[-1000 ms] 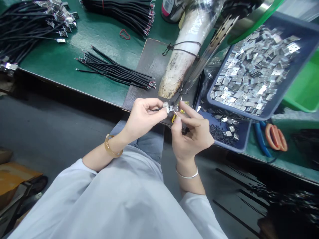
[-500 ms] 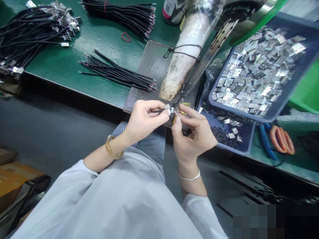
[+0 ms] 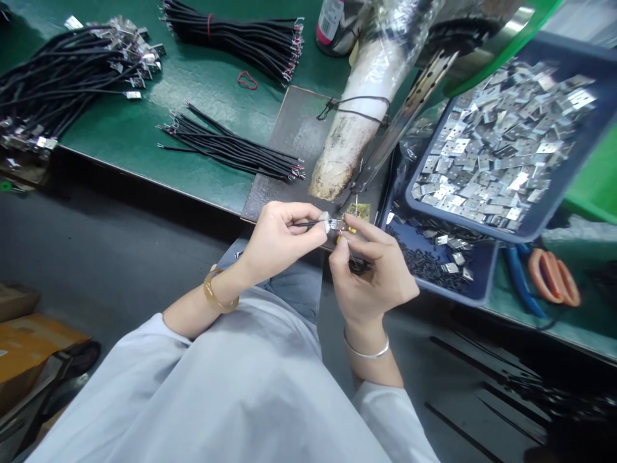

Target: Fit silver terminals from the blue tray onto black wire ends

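Observation:
My left hand (image 3: 289, 235) pinches a thin black cable (image 3: 303, 224) between thumb and forefinger, with whitish coverings on the fingertips. At the cable's end is a small shiny metal connector (image 3: 336, 224), just past these fingertips. My right hand (image 3: 373, 267) is at the connector's other side, its fingers curled and thumb raised towards the forefinger. Small yellow bits show by the right fingertips, but what they hold is too small to make out. Just beyond the hands, the tip of a soldering iron (image 3: 418, 93) points down near a yellowish pad (image 3: 359, 211).
A wrapped white tube (image 3: 354, 109) slants over a dark board (image 3: 299, 122). Loose black cables (image 3: 236, 145) lie left of it, with a tied bundle (image 3: 241, 32) behind. Metal shells fill a blue tray (image 3: 482, 225) at right, above another blue bin (image 3: 475, 294). Orange-and-blue-handled pliers (image 3: 554, 276) lie beyond.
The whole view has shifted slightly, so the bench sits a little lower. My right thumb has come slightly away from the connector; my left hand keeps its pinch on the cable.

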A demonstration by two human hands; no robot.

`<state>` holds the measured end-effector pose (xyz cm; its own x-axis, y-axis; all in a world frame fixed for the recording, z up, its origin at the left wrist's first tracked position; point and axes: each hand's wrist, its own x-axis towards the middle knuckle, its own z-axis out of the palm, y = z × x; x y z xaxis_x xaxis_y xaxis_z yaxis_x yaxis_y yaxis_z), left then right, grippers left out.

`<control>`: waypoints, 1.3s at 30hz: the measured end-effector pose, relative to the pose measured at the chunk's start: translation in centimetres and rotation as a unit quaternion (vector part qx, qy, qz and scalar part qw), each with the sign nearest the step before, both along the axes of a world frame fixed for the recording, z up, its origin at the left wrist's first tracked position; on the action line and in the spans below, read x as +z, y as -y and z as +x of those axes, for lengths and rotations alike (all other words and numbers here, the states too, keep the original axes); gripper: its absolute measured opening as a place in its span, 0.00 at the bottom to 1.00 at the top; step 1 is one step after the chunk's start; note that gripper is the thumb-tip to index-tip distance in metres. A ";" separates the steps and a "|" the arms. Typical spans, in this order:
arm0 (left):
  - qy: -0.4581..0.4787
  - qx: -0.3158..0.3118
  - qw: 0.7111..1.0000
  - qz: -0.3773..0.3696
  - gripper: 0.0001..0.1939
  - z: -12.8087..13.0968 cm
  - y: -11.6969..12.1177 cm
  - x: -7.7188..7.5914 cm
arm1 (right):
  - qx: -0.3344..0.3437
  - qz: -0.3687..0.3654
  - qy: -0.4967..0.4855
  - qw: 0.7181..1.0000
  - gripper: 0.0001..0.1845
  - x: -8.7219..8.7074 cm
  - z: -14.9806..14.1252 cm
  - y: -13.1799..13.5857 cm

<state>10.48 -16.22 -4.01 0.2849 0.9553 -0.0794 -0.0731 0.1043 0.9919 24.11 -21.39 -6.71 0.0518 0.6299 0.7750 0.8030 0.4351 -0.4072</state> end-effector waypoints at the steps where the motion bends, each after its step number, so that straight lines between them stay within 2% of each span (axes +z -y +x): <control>1: 0.003 0.002 1.000 -0.004 0.06 0.0 0.0 -0.1 | 0.000 -0.002 -0.003 1.000 0.07 0.0 0.0 0.0; 8: 0.038 0.034 0.998 0.028 0.07 0.4 0.2 -0.5 | -0.003 -0.006 -0.022 1.000 0.08 0.4 -0.1 -0.5; 15: 0.029 0.060 0.994 0.085 0.06 0.7 -0.1 0.1 | -0.021 0.010 -0.006 1.000 0.07 1.1 -0.4 -1.0; 25: -0.043 0.012 0.995 0.088 0.09 -0.2 0.3 0.5 | -0.003 -0.002 0.000 1.000 0.10 0.7 -0.2 0.1; 34: -0.043 0.036 0.994 0.092 0.09 0.1 0.4 0.0 | -0.013 -0.011 0.005 1.000 0.07 0.6 -0.1 -0.3; 39: -0.039 0.060 0.989 0.132 0.07 0.2 0.2 0.0 | -0.025 0.007 0.003 1.000 0.07 0.9 -0.4 -0.8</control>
<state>10.71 -16.43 -4.06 0.1714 0.9720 0.1608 0.0077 -0.1646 0.9863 23.74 -20.56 -5.81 0.0775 0.6152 0.7846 0.8266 0.4004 -0.3956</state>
